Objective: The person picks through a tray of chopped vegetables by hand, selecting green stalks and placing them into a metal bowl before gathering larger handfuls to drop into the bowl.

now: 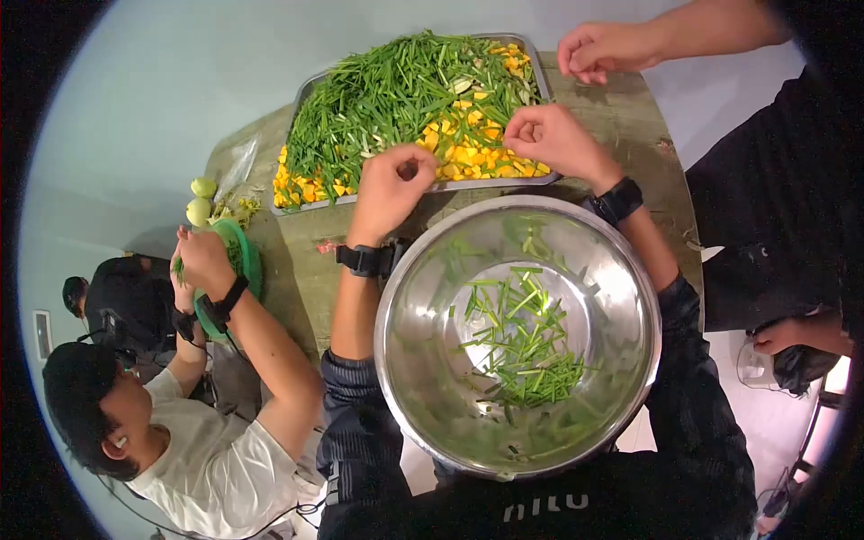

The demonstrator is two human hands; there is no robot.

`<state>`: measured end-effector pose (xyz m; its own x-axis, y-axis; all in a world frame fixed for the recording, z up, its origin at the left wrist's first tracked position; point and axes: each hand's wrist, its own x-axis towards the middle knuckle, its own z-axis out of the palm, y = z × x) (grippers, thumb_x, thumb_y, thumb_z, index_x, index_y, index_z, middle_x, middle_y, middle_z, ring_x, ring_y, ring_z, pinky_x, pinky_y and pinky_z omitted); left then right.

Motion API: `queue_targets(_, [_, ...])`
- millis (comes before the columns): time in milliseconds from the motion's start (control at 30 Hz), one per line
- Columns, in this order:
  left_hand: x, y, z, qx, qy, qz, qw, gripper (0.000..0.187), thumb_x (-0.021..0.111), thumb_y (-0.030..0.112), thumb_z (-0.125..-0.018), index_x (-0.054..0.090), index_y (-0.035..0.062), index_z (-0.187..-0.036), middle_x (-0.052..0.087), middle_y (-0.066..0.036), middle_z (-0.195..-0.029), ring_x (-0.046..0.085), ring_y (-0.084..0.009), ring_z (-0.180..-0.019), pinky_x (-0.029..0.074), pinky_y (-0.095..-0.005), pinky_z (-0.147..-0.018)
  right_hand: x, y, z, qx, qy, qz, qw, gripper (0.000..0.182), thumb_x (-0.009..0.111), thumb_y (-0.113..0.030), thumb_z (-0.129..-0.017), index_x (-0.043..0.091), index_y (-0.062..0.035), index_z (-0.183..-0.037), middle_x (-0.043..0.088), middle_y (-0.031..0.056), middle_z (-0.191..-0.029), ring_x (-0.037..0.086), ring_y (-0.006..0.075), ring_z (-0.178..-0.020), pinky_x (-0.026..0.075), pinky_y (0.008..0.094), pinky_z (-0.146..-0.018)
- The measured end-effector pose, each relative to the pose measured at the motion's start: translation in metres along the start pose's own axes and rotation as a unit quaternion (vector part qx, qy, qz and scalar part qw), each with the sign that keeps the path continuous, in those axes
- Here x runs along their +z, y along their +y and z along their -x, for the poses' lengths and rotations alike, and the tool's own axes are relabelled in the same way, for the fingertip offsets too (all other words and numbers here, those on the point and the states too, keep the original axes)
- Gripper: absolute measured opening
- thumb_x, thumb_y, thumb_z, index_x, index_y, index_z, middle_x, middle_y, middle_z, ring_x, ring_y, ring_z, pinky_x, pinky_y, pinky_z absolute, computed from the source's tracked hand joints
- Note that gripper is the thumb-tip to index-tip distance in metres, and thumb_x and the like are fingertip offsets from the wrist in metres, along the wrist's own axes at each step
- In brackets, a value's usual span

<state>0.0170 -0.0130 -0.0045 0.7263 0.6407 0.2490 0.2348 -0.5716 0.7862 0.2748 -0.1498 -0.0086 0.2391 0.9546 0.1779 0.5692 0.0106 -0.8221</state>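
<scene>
My left hand (393,187) is over the front edge of a metal tray (423,190), thumb and fingers curled together in a pinch. A little to the right, my right hand (560,144) is pinched in the same way above the tray's front right part. What either pinch holds, if anything, is hidden. Chopped green stalks (396,90) are heaped in the tray, with cut yellow-orange pieces (472,160) along its front and sides. A large steel bowl (387,360) sits between my forearms, close to my body. Short lengths of green stalk (540,373) lie at its bottom.
Another person's hand (612,49) reaches over the wooden table (648,126) at the back right. On the left, a person in a white shirt (225,477) holds greens above a green basket (249,270). Pale round vegetables (199,211) and a plastic bag (238,166) lie nearby.
</scene>
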Motion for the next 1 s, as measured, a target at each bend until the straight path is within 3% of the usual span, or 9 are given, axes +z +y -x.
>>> queue_targets(267, [-0.001, 0.011, -0.004, 0.056, 0.053, -0.075, 0.994, 0.016, 0.075, 0.018, -0.089, 0.074, 0.0015, -0.092, 0.07, -0.008, -0.081, 0.062, -0.0164, -0.065, 0.049, -0.0296, -0.061, -0.002, -0.006, 0.003, -0.021, 0.04, -0.005, 0.999, 0.017, 0.075, -0.019, -0.087, 0.071, -0.0027, -0.087, 0.056, -0.0015, -0.061, 0.049, 0.0069, -0.057, 0.041, 0.029, -0.054])
queue_targets(333, [-0.008, 0.012, -0.009, 0.049, 0.096, -0.054, 0.993, 0.016, 0.074, 0.015, -0.092, 0.074, -0.0005, -0.095, 0.072, -0.007, -0.082, 0.063, -0.0103, -0.07, 0.051, -0.0269, -0.066, -0.003, 0.001, 0.001, -0.029, 0.084, -0.029, 0.996, 0.015, 0.074, -0.017, -0.089, 0.071, -0.0028, -0.087, 0.052, -0.0037, -0.059, 0.046, 0.0049, -0.056, 0.037, 0.0276, -0.052])
queue_targets(367, [-0.012, 0.012, -0.013, 0.05, 0.124, -0.056, 0.989, 0.016, 0.073, 0.018, -0.09, 0.074, 0.0018, -0.092, 0.072, -0.009, -0.08, 0.063, -0.0172, -0.064, 0.05, -0.0314, -0.061, -0.002, 0.004, 0.002, -0.027, 0.119, -0.047, 0.991, 0.013, 0.073, -0.015, -0.09, 0.07, -0.0028, -0.086, 0.05, -0.0054, -0.058, 0.043, 0.0038, -0.055, 0.035, 0.0267, -0.051])
queue_targets(567, [-0.039, 0.032, -0.043, 0.017, 0.215, -0.171, 0.961, 0.02, 0.074, 0.023, -0.089, 0.075, 0.004, -0.093, 0.073, -0.008, -0.08, 0.063, -0.0181, -0.065, 0.051, -0.0325, -0.063, -0.007, 0.043, 0.002, -0.012, 0.282, -0.101, 0.954, 0.013, 0.07, -0.012, -0.091, 0.067, -0.0004, -0.086, 0.055, -0.0031, -0.061, 0.047, 0.004, -0.057, 0.037, 0.0255, -0.052])
queue_targets(733, [-0.046, 0.028, -0.074, 0.029, 0.274, -0.243, 0.93, 0.028, 0.074, 0.029, -0.089, 0.074, 0.007, -0.105, 0.071, -0.007, -0.086, 0.065, -0.0206, -0.069, 0.052, -0.035, -0.067, -0.002, 0.072, 0.004, 0.052, 0.311, -0.098, 0.944, 0.013, 0.068, -0.012, -0.092, 0.066, 0.0008, -0.087, 0.062, -0.0003, -0.065, 0.053, 0.0056, -0.06, 0.042, 0.0266, -0.056])
queue_targets(767, [-0.044, 0.028, -0.077, 0.025, 0.272, -0.273, 0.922, 0.041, 0.076, 0.034, -0.087, 0.069, 0.01, -0.119, 0.068, -0.01, -0.103, 0.067, -0.0252, -0.083, 0.054, -0.038, -0.073, -0.002, 0.079, 0.003, 0.051, 0.297, -0.083, 0.95, 0.014, 0.067, -0.012, -0.092, 0.066, 0.0008, -0.088, 0.063, 0.0001, -0.067, 0.055, 0.006, -0.061, 0.043, 0.0271, -0.056])
queue_targets(867, [-0.02, 0.035, -0.079, 0.078, 0.307, -0.361, 0.877, 0.056, 0.078, 0.039, -0.084, 0.062, 0.012, -0.13, 0.061, -0.013, -0.121, 0.066, -0.0314, -0.097, 0.056, -0.0426, -0.081, -0.001, 0.081, 0.001, 0.057, 0.282, -0.058, 0.956, 0.014, 0.067, -0.013, -0.092, 0.066, 0.0008, -0.088, 0.062, -0.0001, -0.066, 0.053, 0.0059, -0.06, 0.042, 0.028, -0.056])
queue_targets(900, [-0.015, 0.036, -0.077, 0.033, 0.25, -0.364, 0.896, 0.064, 0.08, 0.041, -0.081, 0.058, 0.0141, -0.135, 0.056, -0.015, -0.129, 0.061, -0.0349, -0.11, 0.056, -0.0465, -0.087, -0.001, 0.083, 0.001, 0.057, 0.278, -0.057, 0.957, 0.014, 0.067, -0.013, -0.092, 0.066, 0.0008, -0.088, 0.062, -0.0001, -0.066, 0.053, 0.0059, -0.06, 0.042, 0.028, -0.056])
queue_targets(1000, [-0.007, 0.024, -0.079, 0.005, 0.21, -0.391, 0.896, 0.064, 0.081, 0.039, -0.079, 0.059, 0.0148, -0.135, 0.058, -0.014, -0.126, 0.059, -0.034, -0.113, 0.056, -0.0472, -0.087, 0.001, 0.084, -0.001, 0.086, 0.278, -0.087, 0.953, 0.014, 0.067, -0.013, -0.092, 0.065, 0.0004, -0.087, 0.061, 0.0002, -0.065, 0.052, 0.0062, -0.059, 0.041, 0.0275, -0.055])
